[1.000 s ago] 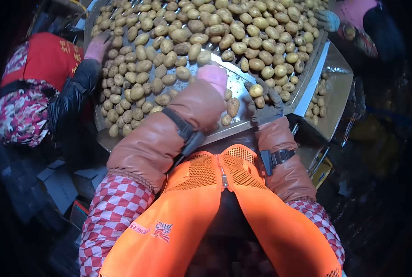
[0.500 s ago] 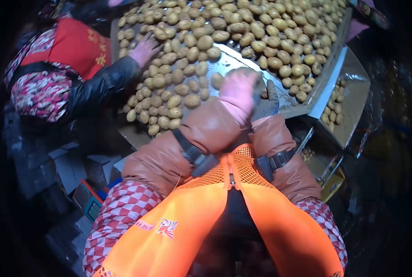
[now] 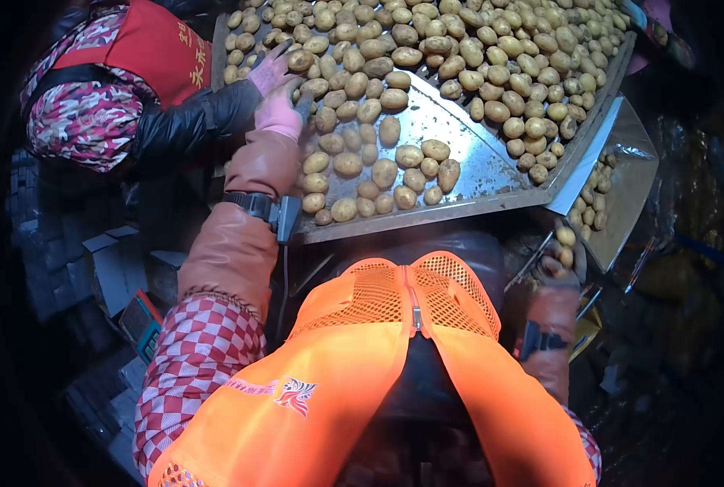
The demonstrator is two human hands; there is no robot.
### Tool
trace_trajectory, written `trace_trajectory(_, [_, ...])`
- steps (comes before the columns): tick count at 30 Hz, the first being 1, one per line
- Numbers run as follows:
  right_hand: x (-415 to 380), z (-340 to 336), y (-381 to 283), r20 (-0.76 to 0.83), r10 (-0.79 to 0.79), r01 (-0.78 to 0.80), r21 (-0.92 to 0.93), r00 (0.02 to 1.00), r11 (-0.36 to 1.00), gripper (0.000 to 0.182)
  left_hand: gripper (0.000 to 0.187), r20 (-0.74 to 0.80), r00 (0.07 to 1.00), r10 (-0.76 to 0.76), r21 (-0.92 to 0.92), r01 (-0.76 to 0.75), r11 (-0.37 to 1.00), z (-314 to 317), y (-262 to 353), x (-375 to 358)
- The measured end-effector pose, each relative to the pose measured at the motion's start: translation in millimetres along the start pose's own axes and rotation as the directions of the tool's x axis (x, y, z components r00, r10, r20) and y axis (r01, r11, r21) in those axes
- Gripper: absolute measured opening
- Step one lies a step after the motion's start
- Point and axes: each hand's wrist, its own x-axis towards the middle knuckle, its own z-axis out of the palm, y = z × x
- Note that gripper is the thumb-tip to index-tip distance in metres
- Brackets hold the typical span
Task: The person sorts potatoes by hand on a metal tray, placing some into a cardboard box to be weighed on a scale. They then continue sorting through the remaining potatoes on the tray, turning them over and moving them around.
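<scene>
Many potatoes (image 3: 532,61) lie on a metal sorting table (image 3: 491,166), heaped thickest at the back and right. My left hand (image 3: 282,112), in a pink glove with dark fingertips, reaches to the left part of the heap, beside a co-worker's gloved hand. Its fingers are spread against the potatoes. Off the table's right front corner, low and in shadow, my right hand (image 3: 558,264) is closed around a few potatoes (image 3: 566,237).
A co-worker in a red apron (image 3: 167,53) leans in from the left. To the right of the table stands an open cardboard box (image 3: 625,183) holding potatoes. Cartons (image 3: 110,272) are at the lower left, and a pink sleeve shows at the upper right.
My hands have moved apart from the table's front middle: the left one to the left heap, the right one down right with potatoes. Potatoes at the front left have shifted right.
</scene>
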Motion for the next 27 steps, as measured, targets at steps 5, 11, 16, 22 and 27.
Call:
trace_trajectory(5, [-48.8, -90.8, -37.0, -0.529, -0.57, 0.085, -0.682, 0.629, 0.727, 0.04, 0.074, 0.275, 0.938, -0.212, 0.338, 0.112, 0.935, 5.9, 53.9, -33.6])
trace_trajectory(11, [31.3, -50.4, 21.2, -0.049, -0.753, 0.29, -0.905, 0.656, 0.312, 0.044, 0.07, 0.272, 0.962, -0.008, -0.006, 0.009, 1.0, -15.7, 66.4, -110.5])
trace_trajectory(16, [67.9, 43.2, 86.0, 0.245, -0.429, 0.327, -0.936, 0.869, 0.129, 0.032, 0.068, 0.25, 0.926, -0.284, -0.026, 0.3, 0.954, -35.2, 14.6, -148.9])
trace_trajectory(22, [114.0, 76.6, 150.4, 0.243, -0.233, 0.203, -0.962, 0.942, -0.182, 0.039, 0.064, -0.02, 0.998, -0.059, 0.122, 0.061, 0.991, -31.0, 52.5, -152.3])
trace_trajectory(27, [146.8, 127.6, 181.4, 0.401, -0.115, 0.254, -0.751, 0.909, -0.61, 0.048, 0.061, 0.164, 0.978, 0.129, 0.205, -0.162, 0.965, -16.4, 65.1, -132.0])
